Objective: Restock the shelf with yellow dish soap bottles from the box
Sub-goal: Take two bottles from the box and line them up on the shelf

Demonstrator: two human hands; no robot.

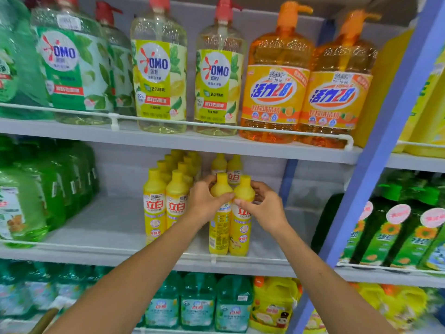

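At the front of the middle shelf (96, 227), the left hand (204, 204) curls its fingers round the left yellow bottle (218, 233). The right hand (267, 209) pinches the right yellow bottle (240, 233), labelled 立白. Behind stand 立白 rows (166, 203). Above are OMO bottles (159, 68) and 活力28 bottles (274, 92).

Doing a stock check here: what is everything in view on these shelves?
soap bottles: about a dozen, yellow, middle shelf
OMO pump bottles: four visible, green and yellow labels, top shelf
orange pump bottles: two, orange, top shelf, right end
jugs: several, green, middle shelf, left
dark bottles: several, green, right of blue post
teal bottles: several, teal, below middle shelf
yellow jugs: some, yellow, beside teal bottles
left grip: one, grips a front soap bottle
right grip: one, grips the soap bottle beside it
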